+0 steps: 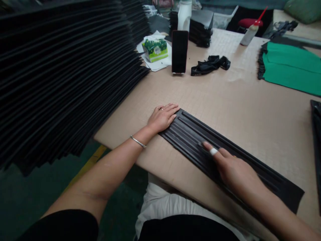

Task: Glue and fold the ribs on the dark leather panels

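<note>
A long black leather-like panel (240, 150) with raised parallel ridges lies slantwise along the table's front edge. Flat on its upper left end rests my left hand (163, 117), fingers stretched out and a ring on one of them. Over the panel's middle is my right hand (230, 164), fingers curled, with white tape around one finger. Motion smears this hand a little. A small dark tip shows at its fingers against the ridges, but what it belongs to is hidden.
Tall stacks of black sheets (75, 73) rise at the left. Farther back on the table (240, 97) are a phone (179, 52) on a stand, a tissue pack (155, 50), crumpled black material (210, 65), a red-tipped bottle (250, 33) and green pieces (291, 67).
</note>
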